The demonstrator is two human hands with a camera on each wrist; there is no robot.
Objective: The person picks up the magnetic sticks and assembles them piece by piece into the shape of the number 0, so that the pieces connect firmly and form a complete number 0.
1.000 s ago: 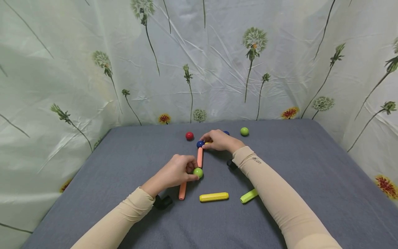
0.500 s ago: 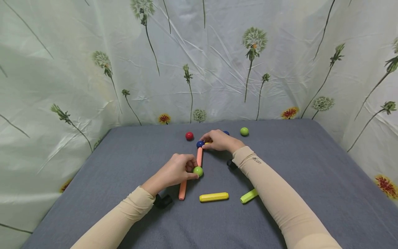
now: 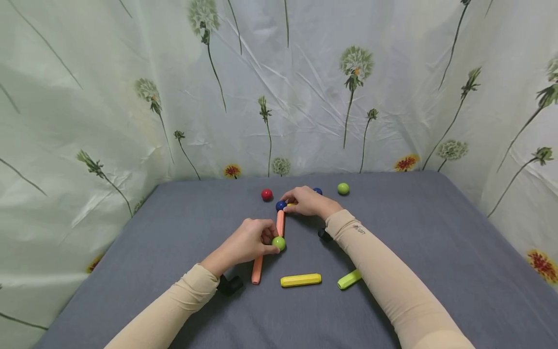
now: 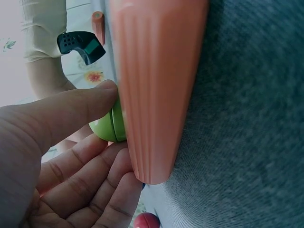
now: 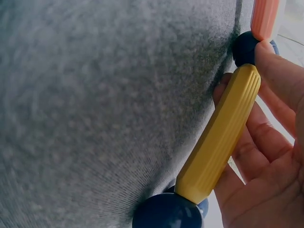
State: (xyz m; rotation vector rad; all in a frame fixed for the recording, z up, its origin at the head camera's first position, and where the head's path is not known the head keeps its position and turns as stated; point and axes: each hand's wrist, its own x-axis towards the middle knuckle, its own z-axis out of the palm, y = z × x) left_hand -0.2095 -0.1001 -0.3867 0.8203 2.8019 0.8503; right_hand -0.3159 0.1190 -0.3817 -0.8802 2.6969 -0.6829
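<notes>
My left hand [image 3: 248,238] pinches a lime-green ball [image 3: 279,243] between thumb and fingers, at the near end of a salmon stick [image 3: 280,223]. At that stick's far end is a dark blue ball [image 3: 281,206], pinched by my right hand [image 3: 308,201]. The right wrist view shows a yellow stick [image 5: 221,135] running from this ball to a second blue ball [image 5: 167,211]; in the head view the hand mostly hides it. Another orange stick [image 3: 257,270] lies below the left hand and looms large in the left wrist view.
Nearer me lie a yellow stick [image 3: 301,280] and a lime stick [image 3: 349,279], partly hidden by the right forearm. A red ball [image 3: 267,195] and another green ball [image 3: 343,188] sit toward the back of the grey cloth [image 3: 209,203]. A flowered curtain [image 3: 305,97] hangs behind.
The head view has tilted up slightly, so everything sits a little lower. My left hand has shifted the green ball very slightly away from me. Both hands keep their holds.
</notes>
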